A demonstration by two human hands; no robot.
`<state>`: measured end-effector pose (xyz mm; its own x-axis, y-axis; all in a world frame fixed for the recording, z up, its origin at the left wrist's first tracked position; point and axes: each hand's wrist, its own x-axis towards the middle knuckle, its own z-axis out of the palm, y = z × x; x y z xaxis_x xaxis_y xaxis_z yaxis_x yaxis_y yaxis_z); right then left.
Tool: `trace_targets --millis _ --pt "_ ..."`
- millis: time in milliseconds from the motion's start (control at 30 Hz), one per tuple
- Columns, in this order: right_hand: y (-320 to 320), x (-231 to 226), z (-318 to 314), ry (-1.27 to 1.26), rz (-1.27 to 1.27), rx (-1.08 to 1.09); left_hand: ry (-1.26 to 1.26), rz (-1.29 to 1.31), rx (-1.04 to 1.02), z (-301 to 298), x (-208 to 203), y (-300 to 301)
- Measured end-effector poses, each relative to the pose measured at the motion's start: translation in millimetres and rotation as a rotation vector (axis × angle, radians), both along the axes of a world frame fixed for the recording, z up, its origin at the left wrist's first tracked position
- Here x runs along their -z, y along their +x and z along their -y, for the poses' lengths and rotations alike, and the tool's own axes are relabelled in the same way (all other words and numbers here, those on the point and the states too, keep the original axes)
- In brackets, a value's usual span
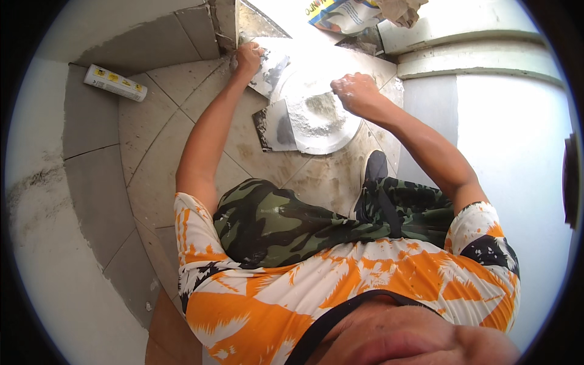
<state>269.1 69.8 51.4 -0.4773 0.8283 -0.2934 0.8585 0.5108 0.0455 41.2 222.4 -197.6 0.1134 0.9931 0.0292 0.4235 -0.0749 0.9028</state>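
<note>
My left hand (248, 58) is closed at the far side, by the wall corner, at the edge of a flat grey-and-white piece (267, 68). What its fingers hold, if anything, is hidden. My right hand (356, 92), dusted white, is curled closed above the right part of a round white basin (333, 145). I cannot make out anything between its fingers. Pale powder (319, 115) lies in the basin, around a darker grey patch. A broken tile piece (281, 129) with a dark, rough edge overlaps the basin's left side. Strong glare washes out the basin's far part.
A white cartridge-like tube (115, 83) lies at the left by the grey tiled wall base. An opened, colourful bag (350, 15) stands at the far side, near a pale ledge (480, 64). My shoe (376, 164) rests on the dusty tiled floor (161, 146), close to the basin.
</note>
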Motion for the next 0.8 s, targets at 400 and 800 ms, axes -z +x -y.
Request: trace_targets --millis 400,800 --pt "-23 11 7 -0.047 0.13 -0.035 -0.086 -0.305 0.492 121 -90 -37" --pt "-7 -1 9 0.01 0.087 -0.113 0.195 -0.711 0.528 236 -96 -56"
